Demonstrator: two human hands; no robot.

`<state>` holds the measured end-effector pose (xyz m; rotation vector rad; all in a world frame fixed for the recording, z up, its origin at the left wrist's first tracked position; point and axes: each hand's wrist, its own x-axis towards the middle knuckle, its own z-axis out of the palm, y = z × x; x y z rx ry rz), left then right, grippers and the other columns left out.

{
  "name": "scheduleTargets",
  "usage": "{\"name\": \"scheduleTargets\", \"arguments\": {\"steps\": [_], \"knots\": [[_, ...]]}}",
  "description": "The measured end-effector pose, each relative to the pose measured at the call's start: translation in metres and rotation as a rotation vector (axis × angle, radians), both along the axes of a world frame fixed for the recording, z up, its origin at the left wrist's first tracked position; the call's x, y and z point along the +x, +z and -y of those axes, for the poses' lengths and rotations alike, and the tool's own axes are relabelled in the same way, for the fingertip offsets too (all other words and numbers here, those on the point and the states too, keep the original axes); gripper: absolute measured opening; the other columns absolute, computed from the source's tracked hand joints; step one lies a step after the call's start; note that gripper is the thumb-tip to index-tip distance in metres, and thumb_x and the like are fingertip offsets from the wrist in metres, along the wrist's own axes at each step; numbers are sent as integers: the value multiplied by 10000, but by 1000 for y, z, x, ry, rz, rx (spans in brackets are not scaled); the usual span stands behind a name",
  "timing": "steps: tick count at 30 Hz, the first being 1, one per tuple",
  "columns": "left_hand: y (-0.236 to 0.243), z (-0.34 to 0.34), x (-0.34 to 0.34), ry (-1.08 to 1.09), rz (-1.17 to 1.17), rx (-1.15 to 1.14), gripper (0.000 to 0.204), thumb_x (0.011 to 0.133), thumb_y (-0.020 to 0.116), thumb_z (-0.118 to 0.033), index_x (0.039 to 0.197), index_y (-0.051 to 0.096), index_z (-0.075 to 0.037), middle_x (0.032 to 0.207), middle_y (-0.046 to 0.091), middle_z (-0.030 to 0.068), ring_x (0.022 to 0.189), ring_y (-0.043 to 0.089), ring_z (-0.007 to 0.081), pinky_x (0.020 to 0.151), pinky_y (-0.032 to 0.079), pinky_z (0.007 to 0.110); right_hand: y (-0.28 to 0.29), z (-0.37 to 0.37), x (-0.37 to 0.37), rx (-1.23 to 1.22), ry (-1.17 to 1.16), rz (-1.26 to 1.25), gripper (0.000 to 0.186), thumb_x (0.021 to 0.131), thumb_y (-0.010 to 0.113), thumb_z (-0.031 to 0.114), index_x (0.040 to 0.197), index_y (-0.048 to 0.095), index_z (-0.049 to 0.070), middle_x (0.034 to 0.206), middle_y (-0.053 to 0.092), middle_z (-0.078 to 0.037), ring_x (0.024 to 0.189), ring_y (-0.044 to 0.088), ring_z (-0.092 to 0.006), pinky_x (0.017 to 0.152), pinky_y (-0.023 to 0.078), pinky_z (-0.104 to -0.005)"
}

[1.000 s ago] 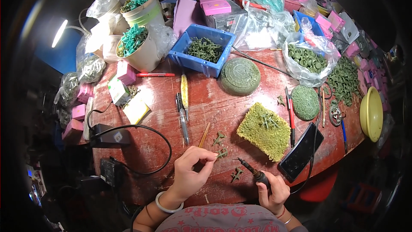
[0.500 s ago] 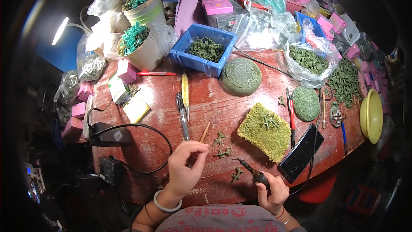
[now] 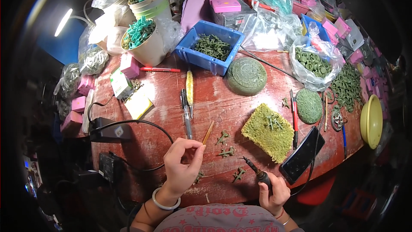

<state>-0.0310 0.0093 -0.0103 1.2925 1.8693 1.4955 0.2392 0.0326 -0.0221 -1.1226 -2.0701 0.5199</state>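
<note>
My left hand point(image 3: 183, 161) has thumb and index finger pinched together above the table; what lies between the tips, if anything, I cannot make out. A thin brown stick point(image 3: 208, 132) lies just beyond those fingertips. Under the hand, a small green branched piece point(image 3: 198, 177) is partly hidden. My right hand point(image 3: 275, 193) grips a dark soldering iron point(image 3: 259, 172), its fine tip pointing up and left. Between the hands lie more branched pieces point(image 3: 226, 151), one point(image 3: 239, 174) close to the iron's tip. A yellow-green sponge-like block point(image 3: 269, 133) carries several such pieces.
A blue bin point(image 3: 206, 66) of green pieces stands at the back, beside a round green block point(image 3: 246, 76). A phone point(image 3: 302, 154) and a black cable lie right of the block. Pens point(image 3: 186, 114) rest behind my left hand. A yellow basin point(image 3: 371, 122) sits at the right edge.
My left hand has drawn slightly left, away from the brown stick, uncovering a green piece beneath it. The right hand keeps its hold on the iron. The whole view has shifted a little.
</note>
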Motion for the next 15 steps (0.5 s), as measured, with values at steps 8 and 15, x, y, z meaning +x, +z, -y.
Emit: {"name": "scheduleTargets", "arguments": {"steps": [8, 15], "knots": [[0, 0, 7, -69, -205, 31, 146, 857, 760, 65, 940, 684, -28, 886, 618, 53, 671, 566, 110, 576, 449, 246, -2, 1, 0, 22, -19, 1, 279, 920, 795, 148, 1120, 714, -29, 894, 720, -123, 639, 638, -266, 574, 516, -333], [1, 0, 11, -85, -262, 103, 178, 791, 807, 58, 873, 680, -36, 811, 623, 79, 657, 593, 200, 562, 464, 300, -4, 1, -1, 48, -32, -16, 281, 923, 790, 143, 1128, 709, -30, 888, 716, -124, 632, 631, -262, 565, 509, -335]]}}
